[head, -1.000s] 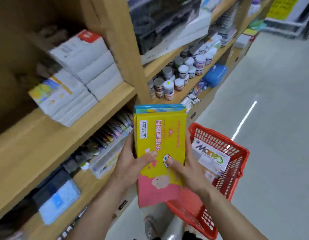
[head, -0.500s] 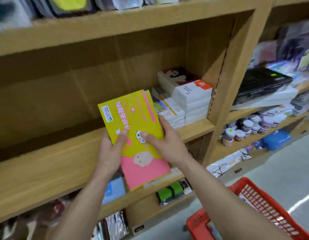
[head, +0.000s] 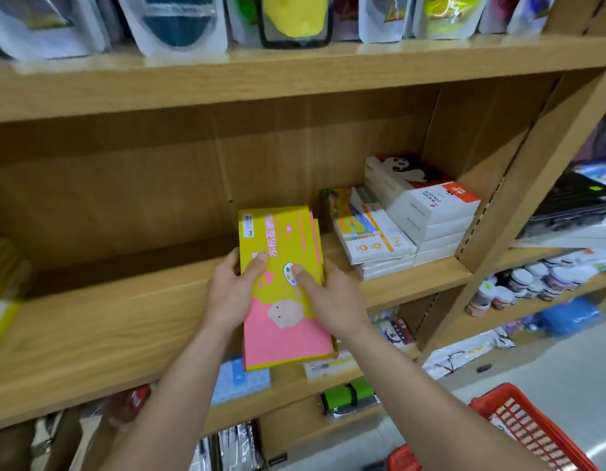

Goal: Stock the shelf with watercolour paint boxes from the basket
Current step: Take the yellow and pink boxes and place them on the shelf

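Left hand (head: 231,294) gripping left edge of yellow-pink paint boxes (head: 284,287), thumb on cover. Stack lying over front edge of wooden shelf (head: 101,321). Right hand (head: 332,297) gripping right edge. White boxes (head: 420,215) sitting stacked just beside. Red basket (head: 529,433) standing low, far right.

Two bare forearms, sleeveless, no rings, watch or gloves.

Wooden shelving unit (head: 294,79) stands on a pale, seemingly glossy floor (head: 549,368).
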Demonstrator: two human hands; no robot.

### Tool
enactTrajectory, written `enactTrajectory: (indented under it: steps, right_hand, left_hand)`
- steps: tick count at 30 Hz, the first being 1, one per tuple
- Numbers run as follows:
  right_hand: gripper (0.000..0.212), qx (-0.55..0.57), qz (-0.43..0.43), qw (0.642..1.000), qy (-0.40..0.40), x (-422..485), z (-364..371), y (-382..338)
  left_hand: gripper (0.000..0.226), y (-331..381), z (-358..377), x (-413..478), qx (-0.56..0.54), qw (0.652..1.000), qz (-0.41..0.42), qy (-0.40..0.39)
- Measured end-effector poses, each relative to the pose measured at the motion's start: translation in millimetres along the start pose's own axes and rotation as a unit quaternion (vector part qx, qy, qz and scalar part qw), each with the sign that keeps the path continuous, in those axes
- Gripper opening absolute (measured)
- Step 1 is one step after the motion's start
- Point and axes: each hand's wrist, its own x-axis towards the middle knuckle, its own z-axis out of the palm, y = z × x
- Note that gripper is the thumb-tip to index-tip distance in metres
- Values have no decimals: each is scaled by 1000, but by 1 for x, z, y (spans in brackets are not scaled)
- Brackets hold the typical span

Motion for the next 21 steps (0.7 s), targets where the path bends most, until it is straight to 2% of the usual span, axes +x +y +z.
enactTrajectory:
  steps: [2,5,6,7,9,10,11,13,15,18,21]
  right_hand:
    - [59,24,21,999,-2,12,0,-6]
    - [17,97,31,994,-31,30,-8,-6]
    - [14,111,20,993,-40,30,-11,-3]
    - [21,120,7,992,-46,27,-15,1]
    - [38,136,-18,990,-43,7,-22,12]
    - [39,129,-35,990,-43,-8,-23,21]
    - [38,110,-50,992,-47,-23,-22,28]
    - [52,44,-80,995,-50,-44,-13,41]
    - [60,10,-98,995,-26,-42,-4,45]
    - [56,46,-68,996,27,-25,-4,37]
    - [56,-26,-47,989,139,-14,-12,46]
  left_hand:
    - [27,4,2,11,0,1000,-25,18]
    - [23,8,15,25,-32,998,-62,2]
    - [30,5,15,25,-45,997,-62,-12]
    - [39,3,12,21,-53,997,-59,-26]
    - [41,-6,0,4,-62,995,-48,-58]
    - [44,-14,-7,-10,-45,995,-38,-79]
    - [50,-20,-12,-24,-23,994,-27,-106]
    - [58,-29,-12,-47,14,989,-2,-148]
    - [57,-33,1,-51,31,990,20,-138]
    - [57,-29,24,-40,58,992,38,-106]
    - [65,-29,48,-26,91,991,44,-84]
